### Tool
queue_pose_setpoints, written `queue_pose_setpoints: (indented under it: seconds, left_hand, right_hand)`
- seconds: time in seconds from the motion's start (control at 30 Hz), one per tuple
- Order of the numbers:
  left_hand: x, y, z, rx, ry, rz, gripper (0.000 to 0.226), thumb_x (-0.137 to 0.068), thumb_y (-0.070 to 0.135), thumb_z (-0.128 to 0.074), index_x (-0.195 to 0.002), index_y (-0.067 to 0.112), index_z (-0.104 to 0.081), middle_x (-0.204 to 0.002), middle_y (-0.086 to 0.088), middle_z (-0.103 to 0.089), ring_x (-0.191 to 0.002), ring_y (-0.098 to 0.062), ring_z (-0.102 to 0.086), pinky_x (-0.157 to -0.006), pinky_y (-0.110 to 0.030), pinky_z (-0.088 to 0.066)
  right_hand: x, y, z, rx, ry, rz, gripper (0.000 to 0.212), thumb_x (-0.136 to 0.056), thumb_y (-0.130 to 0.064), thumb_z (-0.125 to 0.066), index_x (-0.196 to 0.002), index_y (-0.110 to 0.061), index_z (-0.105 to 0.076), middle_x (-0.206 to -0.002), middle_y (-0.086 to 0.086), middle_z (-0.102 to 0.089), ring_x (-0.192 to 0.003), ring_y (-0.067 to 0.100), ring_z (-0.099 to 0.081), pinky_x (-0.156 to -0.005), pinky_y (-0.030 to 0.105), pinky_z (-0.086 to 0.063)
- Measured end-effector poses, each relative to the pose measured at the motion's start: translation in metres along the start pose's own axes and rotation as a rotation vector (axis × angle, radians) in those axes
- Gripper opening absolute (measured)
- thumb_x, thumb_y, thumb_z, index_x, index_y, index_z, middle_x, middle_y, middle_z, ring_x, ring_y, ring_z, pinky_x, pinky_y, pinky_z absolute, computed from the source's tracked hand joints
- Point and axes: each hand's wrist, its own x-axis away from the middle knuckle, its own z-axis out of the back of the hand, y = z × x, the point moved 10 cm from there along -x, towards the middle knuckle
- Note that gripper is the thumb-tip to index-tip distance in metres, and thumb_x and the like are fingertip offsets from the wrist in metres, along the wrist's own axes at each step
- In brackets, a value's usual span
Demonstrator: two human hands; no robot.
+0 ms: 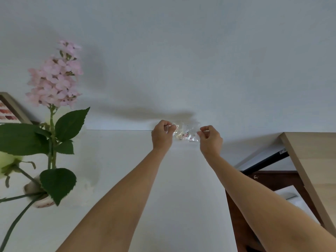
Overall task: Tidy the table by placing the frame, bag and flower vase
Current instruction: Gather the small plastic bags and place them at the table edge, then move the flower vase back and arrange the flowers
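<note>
A small clear plastic bag (185, 132) with little coloured bits inside is held upright against the white wall at the far edge of the white table (127, 170). My left hand (162, 134) pinches its left top corner and my right hand (211, 138) pinches its right top corner. A flower vase (39, 196), pale and rounded, stands at the left of the table with pink blossoms (54, 77) and big green leaves rising from it. A wooden picture frame (12, 108) leans against the wall at the far left, partly cut off by the image edge.
A light wooden board or desk top (312, 160) juts in at the right, past the table's right edge. Below it are a dark brown surface (269, 180) and a black bar. A pale green flower head (7, 160) hangs at the left edge.
</note>
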Motion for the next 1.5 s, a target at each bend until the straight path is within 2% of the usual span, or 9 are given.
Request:
queue_pose_setpoints:
  seconds: [0.17, 0.27, 0.37, 0.5, 0.7, 0.83, 1.07, 1.37, 1.5]
  left_hand:
    - [-0.007, -0.015, -0.019, -0.081, -0.026, 0.024, 0.021, -0.077, 0.026, -0.073, -0.086, 0.009, -0.067, -0.1, -0.007, -0.067, -0.097, -0.023, -0.057, -0.077, -0.025, -0.037]
    - [-0.005, -0.029, -0.023, -0.134, -0.059, 0.041, 0.041, -0.079, 0.034, -0.071, -0.112, 0.012, -0.059, -0.124, -0.008, -0.055, -0.118, -0.025, -0.048, -0.093, -0.031, -0.038]
    - [0.003, -0.038, -0.03, -0.152, -0.121, 0.061, 0.054, -0.095, 0.036, -0.046, -0.14, 0.009, -0.035, -0.147, -0.012, -0.038, -0.136, -0.025, -0.037, -0.11, -0.031, -0.029]
    - [0.015, -0.048, -0.044, -0.162, -0.236, 0.071, 0.05, -0.101, 0.03, -0.029, -0.147, 0.011, -0.022, -0.154, -0.009, -0.032, -0.142, -0.022, -0.03, -0.111, -0.025, -0.023]
    - [0.019, -0.043, -0.04, -0.196, -0.343, 0.132, 0.054, -0.1, 0.034, -0.025, -0.15, 0.018, -0.008, -0.156, -0.009, -0.027, -0.142, -0.027, -0.029, -0.113, -0.033, -0.025]
    - [0.034, -0.03, -0.008, -0.169, -0.235, 0.133, 0.056, -0.1, 0.032, -0.025, -0.149, 0.013, -0.007, -0.157, -0.009, -0.022, -0.143, -0.026, -0.025, -0.116, -0.036, -0.022]
    - [0.099, -0.04, 0.063, -0.049, 0.038, 0.21, 0.053, -0.1, 0.032, -0.029, -0.147, 0.01, -0.021, -0.156, -0.008, -0.026, -0.144, -0.02, -0.025, -0.116, -0.03, -0.019]
    - [0.192, -0.12, 0.187, 0.143, 0.501, 0.481, 0.052, -0.099, 0.025, -0.033, -0.146, 0.006, -0.021, -0.152, -0.018, -0.025, -0.138, -0.032, -0.033, -0.113, -0.042, -0.031]
    - [0.207, -0.143, 0.233, 0.209, 0.634, 0.49, 0.052, -0.099, 0.02, -0.035, -0.147, 0.011, -0.018, -0.152, -0.02, -0.024, -0.135, -0.037, -0.037, -0.11, -0.047, -0.036]
  right_hand:
    - [0.002, 0.011, -0.01, 0.058, -0.032, 0.055, 0.012, -0.091, -0.011, -0.056, -0.101, -0.013, -0.062, -0.091, 0.0, -0.065, -0.097, 0.023, -0.057, -0.075, 0.021, -0.034]
    - [0.008, 0.009, -0.017, 0.166, -0.047, 0.171, 0.028, -0.093, -0.015, -0.053, -0.121, -0.013, -0.052, -0.121, 0.005, -0.058, -0.115, 0.024, -0.044, -0.088, 0.025, -0.036]
    - [0.014, 0.018, -0.026, 0.193, -0.067, 0.173, 0.044, -0.097, -0.018, -0.047, -0.139, -0.01, -0.038, -0.146, 0.01, -0.038, -0.134, 0.027, -0.03, -0.11, 0.038, -0.03]
    - [0.019, 0.029, -0.036, 0.192, -0.123, 0.117, 0.049, -0.101, -0.023, -0.036, -0.147, -0.011, -0.025, -0.155, 0.008, -0.027, -0.143, 0.023, -0.02, -0.115, 0.029, -0.016]
    - [0.021, 0.026, -0.035, 0.286, -0.261, 0.116, 0.054, -0.102, -0.026, -0.031, -0.15, -0.008, -0.012, -0.16, 0.008, -0.011, -0.148, 0.022, -0.004, -0.121, 0.035, -0.007]
    - [0.03, 0.008, -0.021, 0.277, -0.245, 0.164, 0.057, -0.102, -0.024, -0.032, -0.149, -0.005, -0.007, -0.161, 0.009, -0.004, -0.148, 0.024, 0.004, -0.122, 0.04, -0.004]
    - [0.065, -0.033, -0.013, 0.223, -0.153, 0.326, 0.054, -0.099, -0.019, -0.039, -0.148, -0.005, -0.02, -0.159, 0.012, -0.012, -0.148, 0.027, -0.003, -0.12, 0.042, -0.009]
    - [0.154, -0.059, -0.08, 0.195, -0.403, 0.441, 0.049, -0.099, -0.016, -0.042, -0.145, -0.006, -0.03, -0.156, 0.012, -0.024, -0.147, 0.026, -0.011, -0.119, 0.041, -0.015]
    - [0.202, -0.067, -0.116, 0.232, -0.533, 0.45, 0.047, -0.099, -0.02, -0.042, -0.144, -0.013, -0.033, -0.157, 0.008, -0.025, -0.147, 0.023, -0.011, -0.117, 0.037, -0.016]
